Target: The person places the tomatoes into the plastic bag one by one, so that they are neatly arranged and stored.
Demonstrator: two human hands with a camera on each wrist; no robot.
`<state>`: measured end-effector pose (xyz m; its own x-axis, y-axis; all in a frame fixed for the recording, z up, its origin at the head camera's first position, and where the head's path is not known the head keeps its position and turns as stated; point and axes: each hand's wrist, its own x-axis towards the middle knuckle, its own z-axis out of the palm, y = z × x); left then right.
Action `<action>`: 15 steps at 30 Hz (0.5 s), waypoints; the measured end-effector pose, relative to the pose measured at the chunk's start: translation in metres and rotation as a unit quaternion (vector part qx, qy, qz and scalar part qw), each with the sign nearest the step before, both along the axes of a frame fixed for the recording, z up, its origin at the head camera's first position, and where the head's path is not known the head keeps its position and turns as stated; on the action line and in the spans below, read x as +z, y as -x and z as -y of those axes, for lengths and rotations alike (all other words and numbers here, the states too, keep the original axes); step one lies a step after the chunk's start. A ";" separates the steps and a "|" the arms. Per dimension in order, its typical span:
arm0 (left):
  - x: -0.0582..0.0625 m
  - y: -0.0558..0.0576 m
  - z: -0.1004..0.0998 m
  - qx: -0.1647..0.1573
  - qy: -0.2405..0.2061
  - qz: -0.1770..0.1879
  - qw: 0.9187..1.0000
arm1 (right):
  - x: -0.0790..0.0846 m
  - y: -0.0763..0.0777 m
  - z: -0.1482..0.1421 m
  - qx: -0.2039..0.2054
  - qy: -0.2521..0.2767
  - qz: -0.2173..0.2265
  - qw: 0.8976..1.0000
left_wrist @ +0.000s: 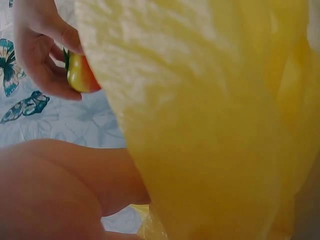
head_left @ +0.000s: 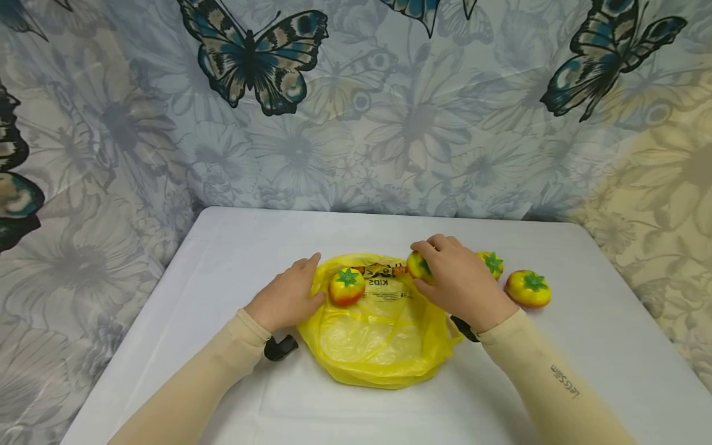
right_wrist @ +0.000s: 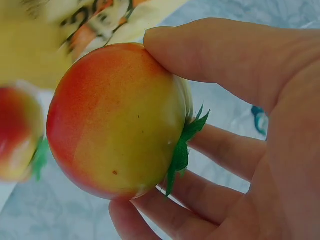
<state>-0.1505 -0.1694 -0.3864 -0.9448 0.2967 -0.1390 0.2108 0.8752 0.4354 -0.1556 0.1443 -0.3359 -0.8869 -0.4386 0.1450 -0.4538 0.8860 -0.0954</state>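
A yellow plastic bag (head_left: 384, 346) lies with its mouth spread, printed lettering on its far inner side. Inside its left part rests a red-and-yellow tomato (head_left: 347, 293) with a green leafy top. My left hand (head_left: 289, 295) holds the bag's left rim, thumb close to that tomato; in the left wrist view the yellow film hides its fingertips. Over the bag's far right edge, my right hand (head_left: 458, 278) grips another tomato (right_wrist: 115, 125) between thumb and fingers, its green top toward the palm.
Right of the bag, a tomato (head_left: 492, 264) sits partly behind my right hand, and another tomato (head_left: 528, 289) lies farther right. Everything is on a white table (head_left: 250, 228). Behind it hangs a butterfly-and-flower patterned cloth (head_left: 361, 142).
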 end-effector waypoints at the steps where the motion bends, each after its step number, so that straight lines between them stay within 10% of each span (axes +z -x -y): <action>1: 0.000 0.000 0.000 -0.001 -0.001 0.000 1.000 | -0.001 0.001 0.005 0.004 -0.002 0.001 1.000; 15: 0.001 0.000 -0.001 0.000 0.001 0.004 1.000 | -0.024 0.006 0.054 0.047 -0.030 0.031 0.998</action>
